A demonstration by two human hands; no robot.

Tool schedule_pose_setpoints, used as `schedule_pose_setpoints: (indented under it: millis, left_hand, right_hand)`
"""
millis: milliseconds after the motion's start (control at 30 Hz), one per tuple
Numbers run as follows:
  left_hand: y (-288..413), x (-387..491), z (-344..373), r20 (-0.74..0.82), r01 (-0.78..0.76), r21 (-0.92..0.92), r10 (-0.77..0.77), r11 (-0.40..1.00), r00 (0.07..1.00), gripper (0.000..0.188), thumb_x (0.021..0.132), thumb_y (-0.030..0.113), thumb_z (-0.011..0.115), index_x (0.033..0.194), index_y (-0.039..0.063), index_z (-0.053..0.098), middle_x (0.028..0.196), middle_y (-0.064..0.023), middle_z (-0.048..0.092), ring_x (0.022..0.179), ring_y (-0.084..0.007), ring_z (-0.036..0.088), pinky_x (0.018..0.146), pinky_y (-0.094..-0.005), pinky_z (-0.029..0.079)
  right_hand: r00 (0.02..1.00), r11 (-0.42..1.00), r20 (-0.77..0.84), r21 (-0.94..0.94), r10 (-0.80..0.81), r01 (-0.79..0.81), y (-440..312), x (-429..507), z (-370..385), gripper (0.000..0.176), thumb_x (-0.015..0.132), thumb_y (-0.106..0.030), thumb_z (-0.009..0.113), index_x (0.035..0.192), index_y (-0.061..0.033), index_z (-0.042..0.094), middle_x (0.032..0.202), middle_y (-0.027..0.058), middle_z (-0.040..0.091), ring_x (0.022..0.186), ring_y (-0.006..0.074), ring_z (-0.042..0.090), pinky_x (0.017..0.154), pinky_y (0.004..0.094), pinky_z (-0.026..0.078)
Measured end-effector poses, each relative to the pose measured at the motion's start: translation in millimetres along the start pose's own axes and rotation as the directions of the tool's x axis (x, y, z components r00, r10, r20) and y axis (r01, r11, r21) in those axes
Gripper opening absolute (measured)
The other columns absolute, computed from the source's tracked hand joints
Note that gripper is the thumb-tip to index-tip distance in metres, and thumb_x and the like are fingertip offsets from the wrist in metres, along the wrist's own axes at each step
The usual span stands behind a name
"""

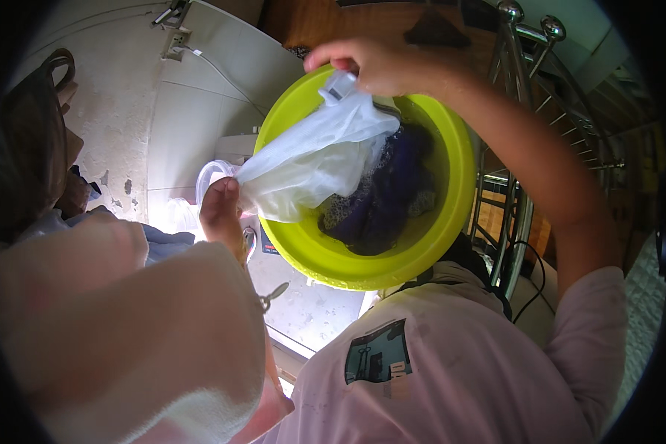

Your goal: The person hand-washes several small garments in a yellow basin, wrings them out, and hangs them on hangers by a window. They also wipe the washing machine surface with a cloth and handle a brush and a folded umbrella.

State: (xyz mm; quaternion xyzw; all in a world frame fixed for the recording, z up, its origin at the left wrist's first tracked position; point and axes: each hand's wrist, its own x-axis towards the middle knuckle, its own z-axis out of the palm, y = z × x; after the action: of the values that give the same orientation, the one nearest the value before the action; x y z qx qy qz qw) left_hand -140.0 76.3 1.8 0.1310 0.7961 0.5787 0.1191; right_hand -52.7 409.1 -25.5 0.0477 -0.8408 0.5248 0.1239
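Note:
A wet, thin white cloth [316, 150], probably a garment, is stretched between my two hands above a yellow-green plastic basin [460, 166]. My left hand [220, 208] pinches its lower left edge, just outside the basin's rim. At the far rim, my right hand [374, 66] grips the cloth's upper end, where a small label [337, 89] shows. Inside the basin, a dark blue-purple cloth [386, 194] lies in water with patches of suds [344, 208]. Part of the dark cloth is hidden under the white one.
A shiny metal railing [513, 83] stands close on the right. Beyond my left hand is a clear plastic tub [211, 172]. A white cable [222, 75] runs from a wall socket [175, 44]. Pale pink fabric [161, 322] blocks the lower left, and a dark bag [30, 139] hangs above it.

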Motion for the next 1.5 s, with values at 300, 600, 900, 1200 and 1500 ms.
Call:
schedule_pose_setpoints:
  millis: [300, 600, 900, 1200, 1500]
  left_hand:
    - [-76.1, 11.5, 77.7, 0.603, -0.588, 0.782, -0.011, 0.207, 0.797, 0.052, 0.069, -0.004, 0.065, 0.117, 0.002, 0.047, 0.111, -0.0203, 0.049, 0.101, -0.0364, 0.052, 0.086, -0.0461, 0.047]
    - [-41.9, 37.9, 42.0, 0.579, -0.329, 0.54, -0.058, 0.775, 0.813, 0.023, 0.077, 0.009, 0.07, 0.1, 0.004, 0.066, 0.088, -0.0111, 0.068, 0.082, -0.0181, 0.064, 0.077, -0.0305, 0.051]
    - [36.4, 30.6, -61.9, 0.26, 0.055, 0.049, -0.066, 0.997, 0.963, 0.012, 0.091, 0.005, 0.057, 0.103, 0.006, 0.058, 0.092, -0.0062, 0.064, 0.083, -0.0154, 0.064, 0.072, -0.028, 0.051]
    - [63.6, 12.7, -68.2, 0.124, -0.014, -0.253, 0.047, 0.967, 0.991, 0.017, 0.09, 0.005, 0.057, 0.107, 0.006, 0.057, 0.094, -0.0069, 0.065, 0.083, -0.0157, 0.064, 0.071, -0.0271, 0.052]
    - [-12.2, 33.0, -4.5, 0.151, -0.186, 0.255, 0.151, 0.949, 0.977, 0.019, 0.09, 0.013, 0.056, 0.108, 0.008, 0.058, 0.097, -0.0005, 0.06, 0.087, -0.0115, 0.057, 0.072, -0.0266, 0.047]
  right_hand:
    - [0.855, 0.278, 0.373, -0.918, 0.361, 0.283, 33.4, -0.3, 77.1, 0.026, 0.079, -0.033, 0.065, 0.096, -0.0152, 0.071, 0.097, 0.0077, 0.069, 0.1, 0.022, 0.062, 0.109, 0.0662, 0.013]
    - [0.95, 0.771, 0.266, -0.636, 0.164, 0.046, 24.7, 15.7, 48.5, 0.022, 0.073, -0.022, 0.071, 0.086, -0.0045, 0.071, 0.086, 0.0136, 0.069, 0.082, 0.0299, 0.066, 0.068, 0.041, 0.053]
    - [0.994, 0.982, -0.076, -0.178, -0.078, 0.063, -79.4, 10.4, -53.8, 0.023, 0.083, -0.018, 0.064, 0.093, 0.0032, 0.066, 0.078, 0.0138, 0.068, 0.075, 0.021, 0.065, 0.07, 0.0311, 0.049]
    - [0.983, 0.987, -0.182, -0.157, 0.01, -0.039, -135.1, -10.8, -66.4, 0.026, 0.089, -0.022, 0.061, 0.093, 0.003, 0.067, 0.074, 0.0115, 0.064, 0.066, 0.015, 0.056, 0.063, 0.0303, 0.044]
    - [0.998, 0.898, -0.059, -0.438, 0.006, -0.031, -22.4, -1.0, 9.5, 0.023, 0.086, -0.023, 0.062, 0.098, -0.003, 0.06, 0.075, 0.0126, 0.063, 0.069, 0.0238, 0.063, 0.063, 0.0375, 0.049]
